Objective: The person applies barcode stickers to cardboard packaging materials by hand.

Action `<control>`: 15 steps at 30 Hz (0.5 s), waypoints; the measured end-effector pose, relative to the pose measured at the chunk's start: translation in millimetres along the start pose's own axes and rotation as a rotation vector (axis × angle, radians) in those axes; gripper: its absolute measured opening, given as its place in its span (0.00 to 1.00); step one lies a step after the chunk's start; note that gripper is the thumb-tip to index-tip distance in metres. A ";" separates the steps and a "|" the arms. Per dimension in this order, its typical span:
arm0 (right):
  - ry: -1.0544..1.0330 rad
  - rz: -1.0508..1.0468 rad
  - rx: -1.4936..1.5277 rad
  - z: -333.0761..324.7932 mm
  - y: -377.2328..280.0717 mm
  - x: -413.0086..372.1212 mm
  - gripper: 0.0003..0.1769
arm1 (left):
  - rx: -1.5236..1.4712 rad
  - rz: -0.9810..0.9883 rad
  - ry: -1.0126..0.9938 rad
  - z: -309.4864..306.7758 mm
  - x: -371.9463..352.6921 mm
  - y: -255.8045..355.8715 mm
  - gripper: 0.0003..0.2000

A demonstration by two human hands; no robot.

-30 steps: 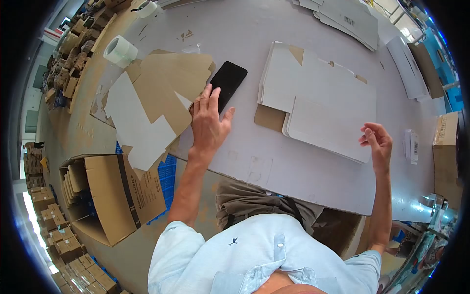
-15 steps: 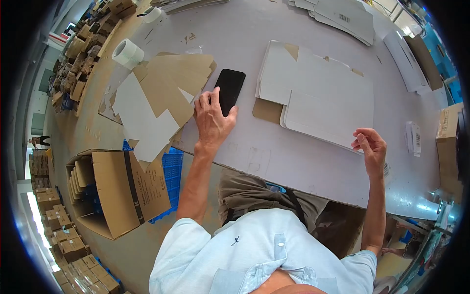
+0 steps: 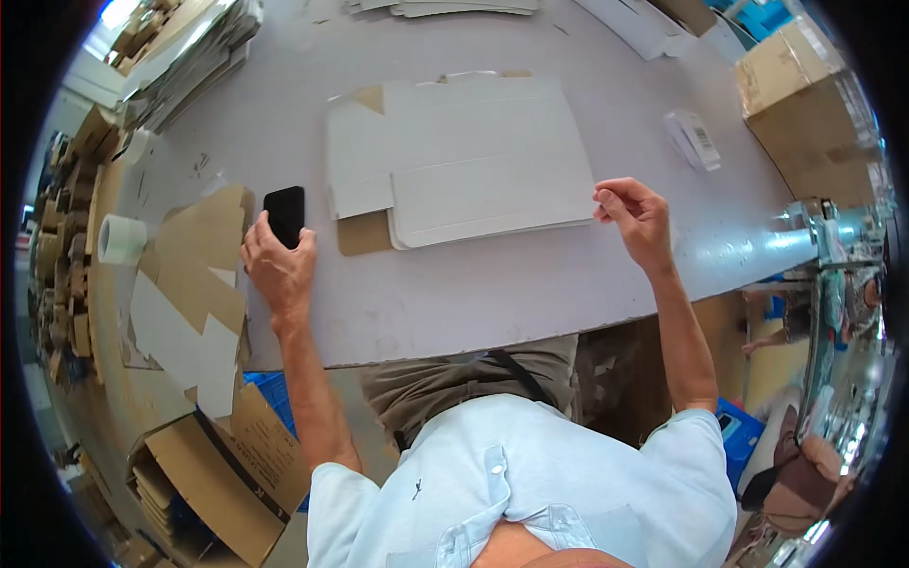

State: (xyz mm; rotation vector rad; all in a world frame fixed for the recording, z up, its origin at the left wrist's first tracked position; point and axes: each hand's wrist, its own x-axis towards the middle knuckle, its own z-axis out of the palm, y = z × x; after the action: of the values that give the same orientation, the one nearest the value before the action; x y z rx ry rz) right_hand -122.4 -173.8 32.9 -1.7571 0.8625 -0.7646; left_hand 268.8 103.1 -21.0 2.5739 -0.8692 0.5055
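**My view swings right, and the phone (image 3: 284, 204) and both hands now sit further left in it**

The phone lies on the bench (image 3: 417, 322), toward its left edge, between the scraps (image 3: 185, 251) and the flat cartons (image 3: 473, 156). My left hand (image 3: 281, 273) grasps its near end across the sides. My right hand (image 3: 644, 222) is released, loosely curled beside the cartons' near right corner.

A loose thumb could let the smooth phone slip, I judge; my left wrist could drag the scraps, which overhang the near edge at the left corner.

Below, the brown box (image 3: 222, 464) holds upright card sheets (image 3: 156, 502). The taped box (image 3: 805, 114) by the bench's right edge hides its contents.
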 end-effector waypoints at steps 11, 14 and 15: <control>0.352 -0.066 -0.279 -75.6 3.0 -16.4 0.09 | -0.343 0.410 0.017 -31.4 -47.7 68.9 0.26; 0.368 -0.069 -0.459 -105.6 1.0 -40.6 0.10 | -0.556 0.634 -0.141 -38.8 -77.8 130.3 0.20; 0.317 -0.092 -0.652 -109.7 2.2 -45.7 0.10 | -0.611 0.691 -0.183 -37.0 -87.1 147.6 0.20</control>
State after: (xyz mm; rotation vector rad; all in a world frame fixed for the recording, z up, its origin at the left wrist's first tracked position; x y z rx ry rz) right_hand -237.0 -190.8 59.8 -2.2906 1.3621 -0.9015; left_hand 102.7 54.3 6.6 1.7445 -1.6824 0.1326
